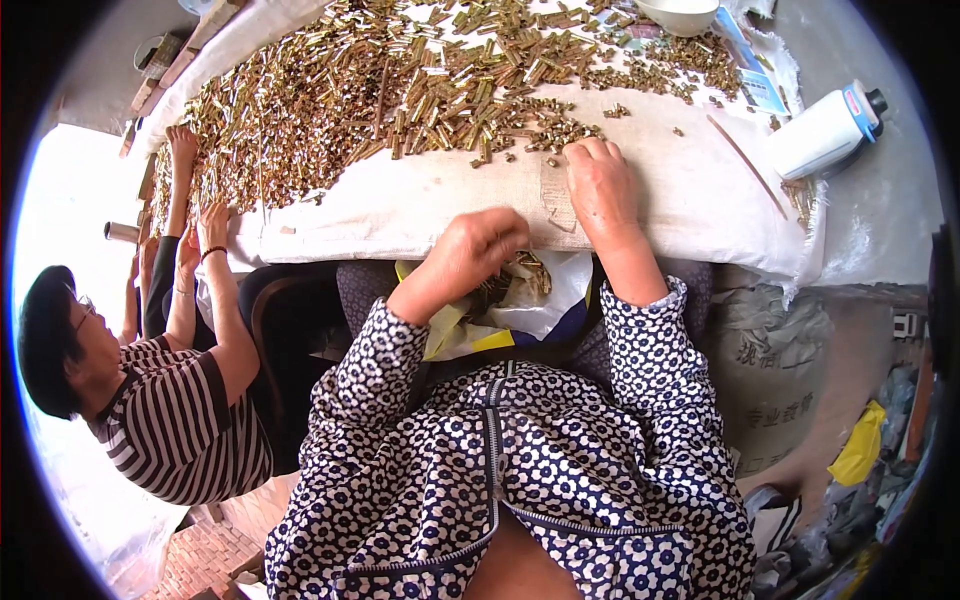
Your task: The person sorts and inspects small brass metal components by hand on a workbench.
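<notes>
My left hand is curled, its fingertips pressed together near the table's front edge, beside an open plastic bag in my lap. Whatever those fingers hold, if anything, is hidden. Inside the bag lie several brass-coloured metal pieces. My right hand rests on the cloth with bent fingers, the tips down at the near edge of a scatter of small brass-coloured metal fittings. What the right fingers pinch is too small to make out. Longer brass-coloured tubular pieces lie mixed in the pile beyond.
A pale cloth covers the table. At the right lie a thin stick and a white bottle on its side; a white bowl stands at the back. At left, a person in a striped shirt reaches to the pile.
</notes>
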